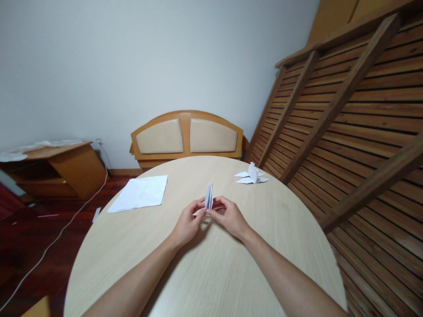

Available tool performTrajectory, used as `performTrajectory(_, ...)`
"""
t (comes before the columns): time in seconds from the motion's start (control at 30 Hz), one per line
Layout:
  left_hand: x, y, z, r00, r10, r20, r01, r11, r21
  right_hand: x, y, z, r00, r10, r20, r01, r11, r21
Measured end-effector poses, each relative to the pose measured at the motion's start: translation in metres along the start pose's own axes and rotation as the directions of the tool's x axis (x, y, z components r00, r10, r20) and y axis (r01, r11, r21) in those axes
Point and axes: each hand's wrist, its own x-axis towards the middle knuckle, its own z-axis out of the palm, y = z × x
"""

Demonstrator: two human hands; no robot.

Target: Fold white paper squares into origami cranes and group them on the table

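A small piece of folded white paper (209,196) stands upright between my two hands, just above the middle of the round table (211,273). Several thin layers show along its edge. My left hand (191,220) pinches it low on the left side, thumb toward me. From the right, my right hand (230,216) pinches the same folded paper near its bottom. The thumbs almost meet at its base, and the other fingertips are partly hidden behind it. Farther off on the right lies a folded white paper figure (253,175) with pointed flaps.
A stack of white paper sheets (140,193) lies at the table's left. A large slatted wooden frame (330,127) leans close along the right side. Behind the table stands a padded headboard (187,134). A wooden cabinet (79,171) and a white cable (66,226) are at left.
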Motion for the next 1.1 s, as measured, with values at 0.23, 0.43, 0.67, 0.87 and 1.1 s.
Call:
performTrajectory(0.23,0.000,-0.002,-0.002,1.000,0.007,-0.027,-0.007,1.000,0.011,0.001,0.002,-0.004,0.998,-0.048,-0.035,0.046,0.997,-0.054)
performTrajectory(0.43,0.001,0.000,-0.005,0.999,0.045,-0.014,-0.044,0.997,0.070,0.003,0.006,-0.005,0.997,-0.057,-0.053,0.056,0.998,-0.017)
performTrajectory(0.67,0.004,-0.006,-0.010,0.993,0.108,-0.044,-0.098,0.978,0.184,0.001,0.007,-0.006,0.995,-0.099,-0.007,0.099,0.995,0.010)
performTrajectory(0.87,0.003,0.000,-0.011,0.988,0.149,-0.050,-0.134,0.966,0.222,0.001,0.001,-0.006,0.985,-0.157,-0.068,0.155,0.988,-0.024)
performTrajectory(1.1,-0.002,0.010,-0.006,0.994,0.111,-0.005,-0.108,0.977,0.184,0.004,0.005,-0.007,0.976,-0.122,-0.183,0.130,0.991,0.033)
